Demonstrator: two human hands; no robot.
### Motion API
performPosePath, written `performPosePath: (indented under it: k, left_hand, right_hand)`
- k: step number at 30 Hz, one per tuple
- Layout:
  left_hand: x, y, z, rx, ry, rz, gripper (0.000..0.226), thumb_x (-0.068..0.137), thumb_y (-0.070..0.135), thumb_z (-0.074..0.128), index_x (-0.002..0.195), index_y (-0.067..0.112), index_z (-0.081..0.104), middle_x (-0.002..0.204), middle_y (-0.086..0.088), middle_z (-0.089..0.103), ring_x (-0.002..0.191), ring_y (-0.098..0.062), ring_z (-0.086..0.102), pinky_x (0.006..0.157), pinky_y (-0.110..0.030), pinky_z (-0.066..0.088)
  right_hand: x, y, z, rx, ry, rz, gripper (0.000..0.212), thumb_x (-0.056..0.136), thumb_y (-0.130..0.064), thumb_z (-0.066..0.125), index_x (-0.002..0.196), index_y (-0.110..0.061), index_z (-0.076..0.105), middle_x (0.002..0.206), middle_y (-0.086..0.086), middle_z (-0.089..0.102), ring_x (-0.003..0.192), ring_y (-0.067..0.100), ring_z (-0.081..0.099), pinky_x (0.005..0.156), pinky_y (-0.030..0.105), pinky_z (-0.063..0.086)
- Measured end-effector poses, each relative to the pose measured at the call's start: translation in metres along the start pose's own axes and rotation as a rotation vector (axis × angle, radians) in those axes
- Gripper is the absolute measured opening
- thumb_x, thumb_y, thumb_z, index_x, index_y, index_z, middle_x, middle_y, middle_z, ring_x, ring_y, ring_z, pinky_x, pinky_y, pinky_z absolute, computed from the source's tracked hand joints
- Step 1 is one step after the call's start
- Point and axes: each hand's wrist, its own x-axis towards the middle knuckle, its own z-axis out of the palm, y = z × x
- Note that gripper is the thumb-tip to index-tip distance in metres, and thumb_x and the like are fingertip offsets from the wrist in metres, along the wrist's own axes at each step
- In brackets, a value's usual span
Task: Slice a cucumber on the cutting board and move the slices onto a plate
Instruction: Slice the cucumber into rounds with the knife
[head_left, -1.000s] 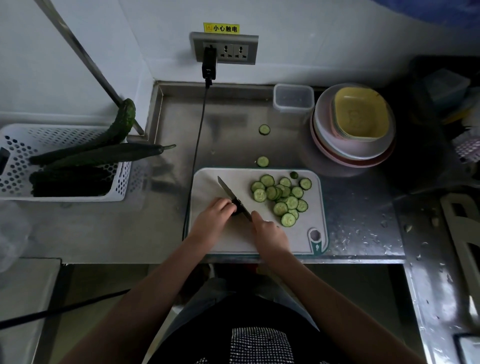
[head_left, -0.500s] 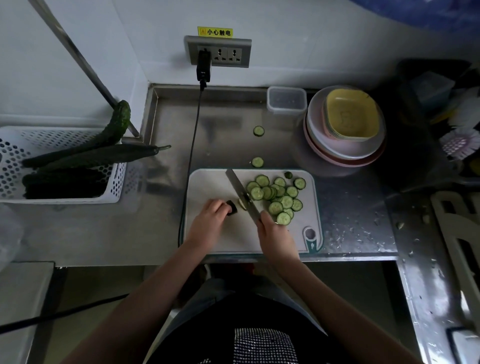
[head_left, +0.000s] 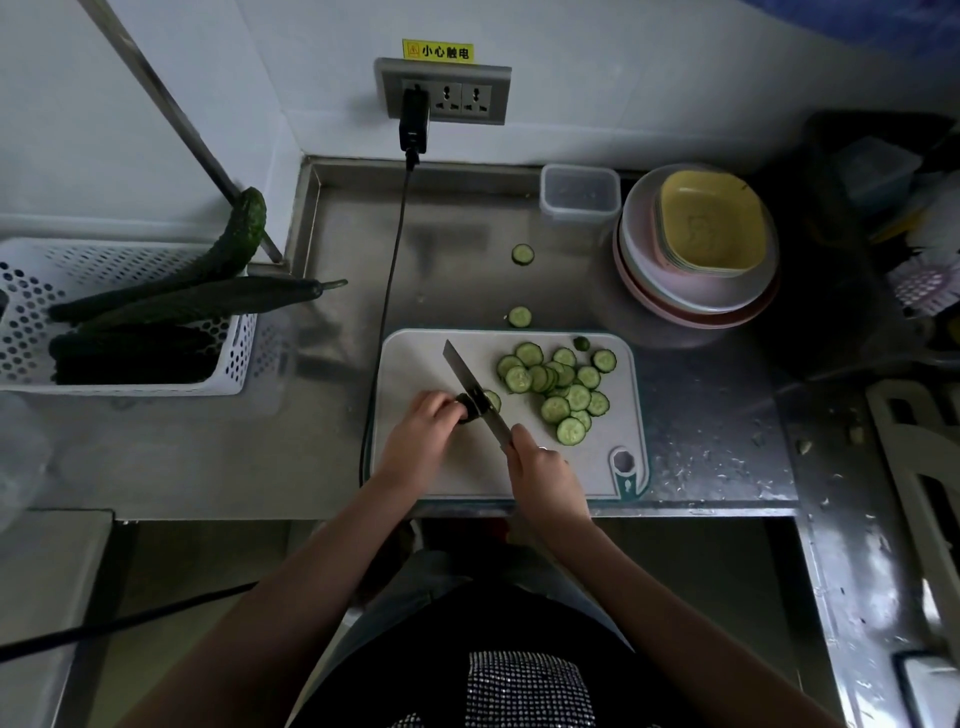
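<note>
My left hand (head_left: 423, 434) pinches the cucumber stub (head_left: 466, 407) at my fingertips on the board (head_left: 415, 364). My right hand (head_left: 540, 470) grips the knife (head_left: 475, 392), blade set against the stub (one slice leans on its far side). The slices (head_left: 558, 387) lie heaped right of the blade, plates (head_left: 696, 249) beyond.

Stray slices (head_left: 521, 285) dot the board-to-plates (head_left: 696, 306) path.
</note>
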Motion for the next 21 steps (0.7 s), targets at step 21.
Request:
performPosePath:
  k: [21]
  left_hand:
    - [0.0037, -0.0003, -0.0038, -0.017, 0.010, 0.008, 0.034, 0.055, -0.016, 0.074, 0.084, 0.000, 0.067, 0.086, -0.016, 0.062, 0.089, -0.019, 0.043, 0.063, -0.038, 0.057]
  right_hand:
    - [0.0004, -0.0045, 0.0024, -0.021, 0.027, -0.031, 0.018, 0.101, -0.028, 0.034, 0.102, -0.011, 0.040, 0.072, 0.017, 0.059, 0.066, 0.040, 0.059, 0.059, 0.046, 0.051]
